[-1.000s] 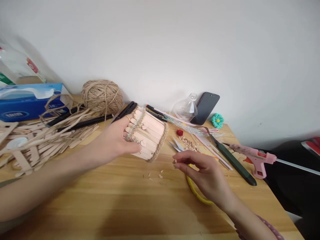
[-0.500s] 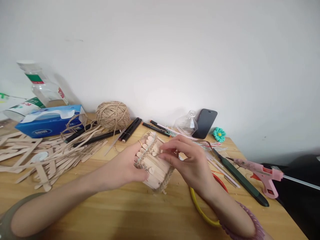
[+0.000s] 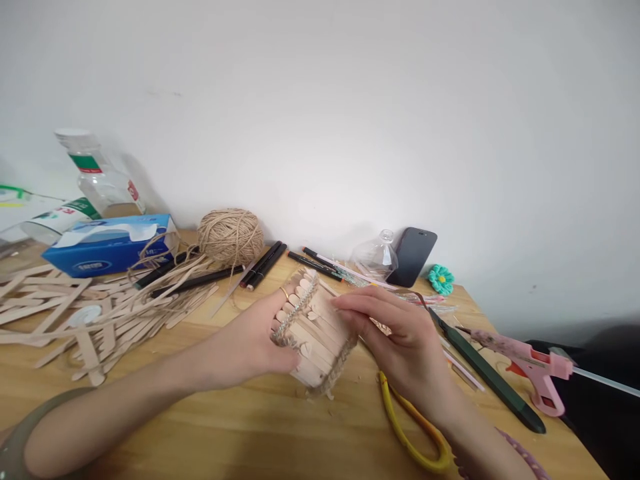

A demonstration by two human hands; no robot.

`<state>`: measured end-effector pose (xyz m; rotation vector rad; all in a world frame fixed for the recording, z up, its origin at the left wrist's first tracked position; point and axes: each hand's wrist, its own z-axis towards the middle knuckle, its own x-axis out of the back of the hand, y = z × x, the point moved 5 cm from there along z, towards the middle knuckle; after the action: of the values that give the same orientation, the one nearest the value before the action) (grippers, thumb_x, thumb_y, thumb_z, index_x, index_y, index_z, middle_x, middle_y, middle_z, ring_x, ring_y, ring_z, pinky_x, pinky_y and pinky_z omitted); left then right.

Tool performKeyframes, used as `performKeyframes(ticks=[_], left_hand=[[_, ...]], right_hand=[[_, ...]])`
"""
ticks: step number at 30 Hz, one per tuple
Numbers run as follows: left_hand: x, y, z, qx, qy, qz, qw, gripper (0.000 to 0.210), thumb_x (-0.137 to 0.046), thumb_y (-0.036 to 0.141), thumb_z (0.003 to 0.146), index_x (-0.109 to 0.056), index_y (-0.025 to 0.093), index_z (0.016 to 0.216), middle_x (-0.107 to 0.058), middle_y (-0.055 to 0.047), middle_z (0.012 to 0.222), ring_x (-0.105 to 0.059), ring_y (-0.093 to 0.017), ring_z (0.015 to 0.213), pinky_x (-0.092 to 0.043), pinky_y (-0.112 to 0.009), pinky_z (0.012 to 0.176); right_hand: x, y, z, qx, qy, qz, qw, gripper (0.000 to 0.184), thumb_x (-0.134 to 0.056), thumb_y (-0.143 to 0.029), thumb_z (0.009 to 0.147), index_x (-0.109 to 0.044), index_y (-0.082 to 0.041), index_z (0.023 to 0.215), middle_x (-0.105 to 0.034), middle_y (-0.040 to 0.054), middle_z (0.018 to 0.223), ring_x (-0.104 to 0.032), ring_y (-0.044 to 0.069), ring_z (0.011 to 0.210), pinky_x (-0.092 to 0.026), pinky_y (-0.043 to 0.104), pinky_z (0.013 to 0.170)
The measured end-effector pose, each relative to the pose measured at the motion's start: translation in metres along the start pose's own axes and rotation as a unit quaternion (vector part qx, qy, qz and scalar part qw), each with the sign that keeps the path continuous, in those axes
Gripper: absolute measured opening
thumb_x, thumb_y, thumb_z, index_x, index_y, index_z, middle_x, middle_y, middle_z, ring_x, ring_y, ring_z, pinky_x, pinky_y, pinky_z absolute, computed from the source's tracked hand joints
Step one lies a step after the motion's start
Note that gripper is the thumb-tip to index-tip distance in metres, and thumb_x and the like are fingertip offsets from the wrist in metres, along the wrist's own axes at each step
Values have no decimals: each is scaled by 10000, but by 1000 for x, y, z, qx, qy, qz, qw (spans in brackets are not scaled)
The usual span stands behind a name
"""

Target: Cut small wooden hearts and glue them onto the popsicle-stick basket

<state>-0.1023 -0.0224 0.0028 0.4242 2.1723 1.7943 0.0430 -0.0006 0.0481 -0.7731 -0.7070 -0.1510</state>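
My left hand [image 3: 265, 333] is closed around a small model house made of craft sticks [image 3: 317, 337], gripping it by the side with rounded, shingle-like stick ends. The house is tilted, with twine and silvery tinsel trimming its edges. Small pale wooden pieces sit on the face turned to me. My right hand [image 3: 400, 333] is at the right part of that face, thumb and index finger pinched together. Whatever lies between those fingertips is hidden. Below the right hand a looped yellow handle [image 3: 400, 420] rests on the table.
Loose craft sticks [image 3: 107, 327], a blue tissue box [image 3: 107, 250], a twine ball [image 3: 230, 237] and black markers [image 3: 265, 265] lie left and behind. On the right are a phone [image 3: 414, 257], a teal flower [image 3: 441, 279], a dark green tool [image 3: 487, 373] and a pink glue gun [image 3: 535, 367].
My right hand has shifted slightly right across the house's face, uncovering more of the small wooden pieces. The left hand keeps its hold. The view has moved a little.
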Motion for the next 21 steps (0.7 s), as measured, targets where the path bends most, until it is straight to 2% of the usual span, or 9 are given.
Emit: performKeyframes(ticks=[6,10,14,17,21], left_hand=[[0,0,2,-5,1,-20,1000,538,-573,29,602,-476,207,1101,-563,68,786,-515,-119,749,-419,-196,639],[-1,1,2,-15,-3,-36,999,531,-567,4,598,-478,196,1084,-564,75,767,-499,-94,694,-398,-172,592],[-2,2,2,-14,-12,-49,999,495,-555,-13,597,-483,175,1049,-543,83,741,-469,-73,646,-376,-161,561],[-2,2,1,-11,-14,-54,998,494,-552,-15,601,-476,176,1049,-541,85,743,-464,-70,647,-368,-158,558],[-3,3,0,-8,-13,-53,998,470,-562,-8,601,-488,179,1025,-519,96,704,-454,-68,627,-353,-157,536]], right_hand=[[8,-2,3,-50,-40,-4,998,121,-511,-102,836,-583,-195,810,-620,-12,736,-566,120,669,-439,225,596],[6,-1,7,-60,-87,30,994,150,-491,-121,854,-604,-200,796,-621,0,798,-563,125,736,-434,227,637],[4,3,10,-84,-84,43,992,114,-507,-133,849,-595,-202,831,-617,-11,769,-557,123,706,-426,221,619],[2,2,13,-70,-78,25,994,104,-520,-124,836,-584,-195,796,-604,-14,722,-538,121,658,-412,222,587],[-1,-3,16,-34,-88,13,995,135,-517,-115,839,-606,-179,760,-601,20,765,-543,132,704,-418,237,620]])
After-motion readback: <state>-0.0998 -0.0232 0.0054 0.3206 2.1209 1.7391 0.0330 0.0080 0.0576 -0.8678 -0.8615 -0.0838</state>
